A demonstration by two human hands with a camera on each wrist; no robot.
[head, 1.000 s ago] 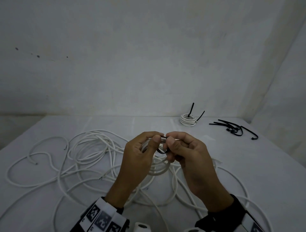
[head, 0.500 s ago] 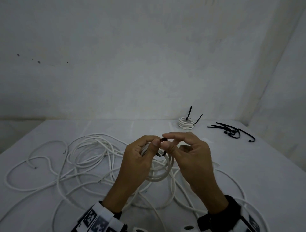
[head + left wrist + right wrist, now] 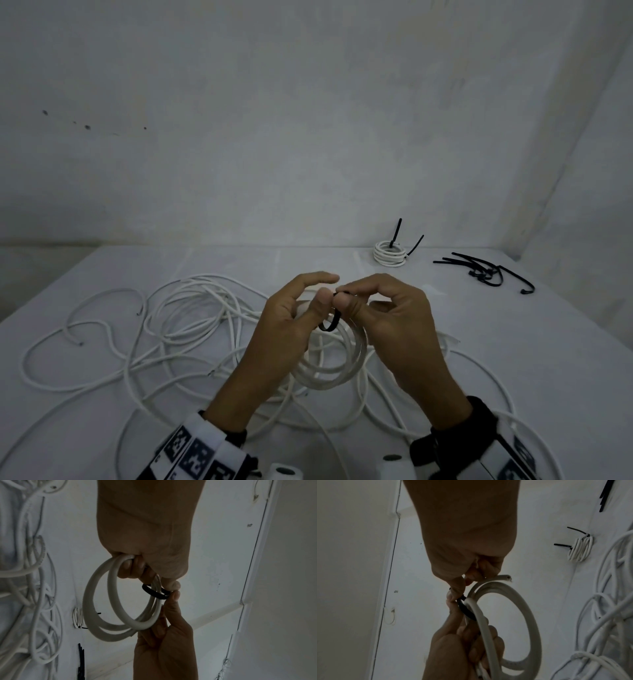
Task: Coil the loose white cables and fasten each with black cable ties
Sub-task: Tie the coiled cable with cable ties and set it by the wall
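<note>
Lifted since before, both hands (image 3: 342, 325) pinch the black tie (image 3: 331, 322) around the coil (image 3: 346, 370); its head hidden.

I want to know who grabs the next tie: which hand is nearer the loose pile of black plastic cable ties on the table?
Right. The right hand is on the side of the pile of black plastic cable ties; the left hand is farther across.

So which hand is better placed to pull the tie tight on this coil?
Probably the right hand: its thumb and forefinger already pinch the black cable tie at the top, while the left hand grips the white cable coil and steadies it.
</note>
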